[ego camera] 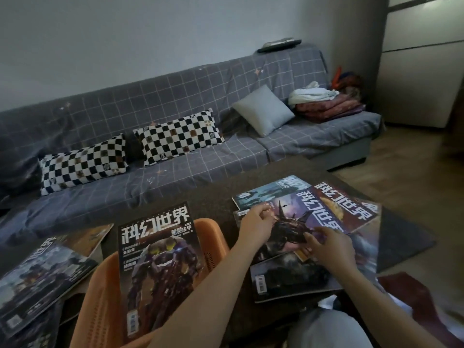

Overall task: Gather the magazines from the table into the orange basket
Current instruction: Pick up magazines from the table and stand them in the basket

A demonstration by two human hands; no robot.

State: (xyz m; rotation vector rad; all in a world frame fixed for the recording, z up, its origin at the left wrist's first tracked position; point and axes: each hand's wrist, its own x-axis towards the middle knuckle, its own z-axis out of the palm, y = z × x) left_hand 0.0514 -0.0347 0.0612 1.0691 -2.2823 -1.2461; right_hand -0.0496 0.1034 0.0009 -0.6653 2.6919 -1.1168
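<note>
An orange basket [213,244] stands at the table's near edge with a robot-cover magazine [158,267] leaning upright in it. Several magazines lie fanned out on the right of the dark table [216,194]. On top is a purple-cover magazine [296,217]. My left hand [256,222] pinches its left edge with curled fingers. My right hand [329,244] grips its near right side, fingers curled on the cover. A dark-cover magazine [288,277] lies nearest me under that pile. More magazines [42,275] lie on the left.
A grey checked sofa [175,101] with checkerboard pillows [178,136] runs behind the table. Folded blankets [329,104] sit at its right end. Wooden floor and a grey rug [406,237] lie to the right. My knee [326,330] is at the bottom.
</note>
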